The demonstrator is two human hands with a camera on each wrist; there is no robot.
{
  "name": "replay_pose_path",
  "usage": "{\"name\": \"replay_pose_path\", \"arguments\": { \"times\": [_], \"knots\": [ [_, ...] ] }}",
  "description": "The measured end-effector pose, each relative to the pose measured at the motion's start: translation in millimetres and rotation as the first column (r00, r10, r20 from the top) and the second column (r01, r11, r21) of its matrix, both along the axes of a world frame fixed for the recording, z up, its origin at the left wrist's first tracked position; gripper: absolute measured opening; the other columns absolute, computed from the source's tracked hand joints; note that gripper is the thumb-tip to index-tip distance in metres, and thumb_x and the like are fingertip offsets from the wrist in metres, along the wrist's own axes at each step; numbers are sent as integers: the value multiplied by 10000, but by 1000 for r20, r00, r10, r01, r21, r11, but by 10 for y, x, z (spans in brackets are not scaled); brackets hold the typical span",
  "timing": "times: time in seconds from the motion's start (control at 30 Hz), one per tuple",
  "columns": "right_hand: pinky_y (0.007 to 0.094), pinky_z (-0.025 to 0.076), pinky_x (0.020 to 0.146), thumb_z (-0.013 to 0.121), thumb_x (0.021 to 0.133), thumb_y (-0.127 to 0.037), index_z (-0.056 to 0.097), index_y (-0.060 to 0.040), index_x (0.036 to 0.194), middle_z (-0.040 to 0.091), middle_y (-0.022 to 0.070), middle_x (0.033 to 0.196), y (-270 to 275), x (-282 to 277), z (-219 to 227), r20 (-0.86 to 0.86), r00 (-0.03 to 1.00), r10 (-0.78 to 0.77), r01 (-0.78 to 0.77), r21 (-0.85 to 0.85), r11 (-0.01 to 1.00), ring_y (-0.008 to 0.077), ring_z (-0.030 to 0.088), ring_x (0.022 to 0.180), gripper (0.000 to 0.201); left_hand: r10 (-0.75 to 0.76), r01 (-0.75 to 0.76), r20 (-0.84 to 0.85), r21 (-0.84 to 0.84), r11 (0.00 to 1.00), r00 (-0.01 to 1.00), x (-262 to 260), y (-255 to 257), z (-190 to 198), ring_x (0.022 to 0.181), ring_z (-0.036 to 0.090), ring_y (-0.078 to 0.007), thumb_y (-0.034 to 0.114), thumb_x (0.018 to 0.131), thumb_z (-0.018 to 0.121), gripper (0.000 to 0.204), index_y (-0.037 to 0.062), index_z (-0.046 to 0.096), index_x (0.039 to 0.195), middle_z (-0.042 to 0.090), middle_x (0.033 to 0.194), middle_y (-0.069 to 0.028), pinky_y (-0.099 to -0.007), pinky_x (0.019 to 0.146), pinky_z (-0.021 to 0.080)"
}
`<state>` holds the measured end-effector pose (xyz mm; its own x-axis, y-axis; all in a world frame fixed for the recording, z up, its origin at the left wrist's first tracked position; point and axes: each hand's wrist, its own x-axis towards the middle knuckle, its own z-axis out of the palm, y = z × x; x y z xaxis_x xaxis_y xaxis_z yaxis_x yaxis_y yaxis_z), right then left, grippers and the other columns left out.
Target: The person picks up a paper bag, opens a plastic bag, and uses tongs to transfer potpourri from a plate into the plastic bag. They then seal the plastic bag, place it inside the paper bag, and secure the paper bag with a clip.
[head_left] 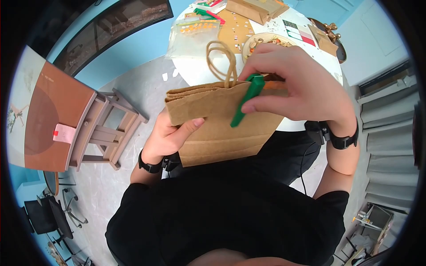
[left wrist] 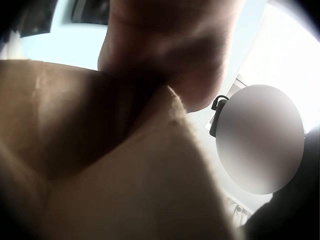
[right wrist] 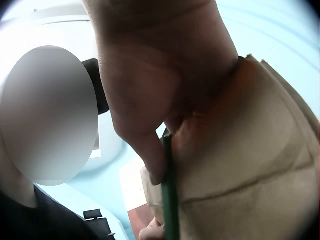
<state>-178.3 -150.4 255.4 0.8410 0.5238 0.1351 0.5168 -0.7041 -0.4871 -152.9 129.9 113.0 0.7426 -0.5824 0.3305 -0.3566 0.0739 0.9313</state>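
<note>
A brown paper bag point(head_left: 222, 128) with a twisted paper handle point(head_left: 222, 62) is held up over the lap, its top edge folded. The left hand point(head_left: 171, 135) grips its left side, thumb on the front face and fingers hidden behind. Between thumb and fingers, the right hand point(head_left: 297, 84) pinches a green clip-like strip point(head_left: 248, 99) at the bag's top right, the strip slanting down across the front. In the right wrist view the green strip point(right wrist: 170, 195) lies along the bag point(right wrist: 245, 165) under the thumb. The left wrist view shows the bag point(left wrist: 135, 195) close up.
Behind the bag stands a round white table point(head_left: 191, 71) with a plate of small pieces point(head_left: 266, 40), a clear plastic bag point(head_left: 193, 40), another paper bag point(head_left: 253, 9) and green and red strips point(head_left: 208, 14). A wooden stool point(head_left: 106, 128) and a brown-topped table point(head_left: 53, 111) are at the left.
</note>
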Motion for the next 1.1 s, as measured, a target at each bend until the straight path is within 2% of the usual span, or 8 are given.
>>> {"name": "replay_pose_path", "arguments": {
  "times": [0.1,0.3,0.4,0.5,0.6,0.77,0.93,1.1],
  "knots": [
    [391,485,713,824,815,-228,674,-54,924,586,109,814,-16,-24,-107,167,986,21,-31,55,998,304,621,801,254,11,-11,61,-13,1000,998,26,-9,15,1104,654,-189,-38,963,652,268,-37,674,1230,715,1208,-107,-315,951,498],
    [268,513,805,875,739,-70,684,6,1050,658,82,958,-379,-417,299,282,941,-185,165,91,982,220,659,847,373,-105,107,27,-145,984,994,325,248,-222,1196,630,-320,694,956,558,826,-87,666,1203,660,1220,-209,-403,1019,473],
    [239,500,857,832,835,-76,676,15,1098,689,41,1031,-798,-615,508,194,841,-505,425,342,838,109,641,938,318,1,-6,-34,-166,986,999,420,203,-145,1056,688,-286,577,1016,548,679,-66,685,1183,690,1122,-193,-420,982,518],
    [240,499,885,729,976,-186,672,11,1173,692,55,1090,-1588,-627,998,388,606,-695,709,133,692,95,630,978,285,174,-175,-140,9,985,975,658,336,-443,946,715,-236,386,1069,531,487,-62,684,1181,723,1013,-161,-376,922,543],
    [415,479,528,761,909,-306,692,14,698,689,140,650,-1804,-414,1217,878,291,-379,717,62,694,245,573,513,390,118,-26,-395,232,972,911,831,317,-681,800,727,-177,257,1071,524,351,-43,705,1080,750,879,-118,-301,766,569],
    [408,519,695,741,867,-201,675,73,899,683,181,769,-2027,55,1143,719,296,-629,840,118,530,248,660,729,283,91,426,-674,560,711,733,893,-5,-1018,607,722,-219,391,1044,573,495,-63,728,923,735,732,-164,-283,568,568],
    [482,526,779,739,822,-195,704,73,965,697,303,925,-2424,851,936,826,243,-508,908,-11,418,478,661,872,305,185,420,-725,565,710,663,985,-194,-1392,447,665,-256,449,1020,599,637,-113,708,741,679,590,-194,-282,429,538],
    [498,536,810,733,837,-218,710,51,964,706,281,928,-2956,1807,741,750,280,-599,925,-44,377,451,674,906,298,244,449,-779,553,702,578,1132,-269,-1366,450,672,-272,415,1021,606,642,-147,688,723,666,575,-215,-308,414,552]
  ]
}}
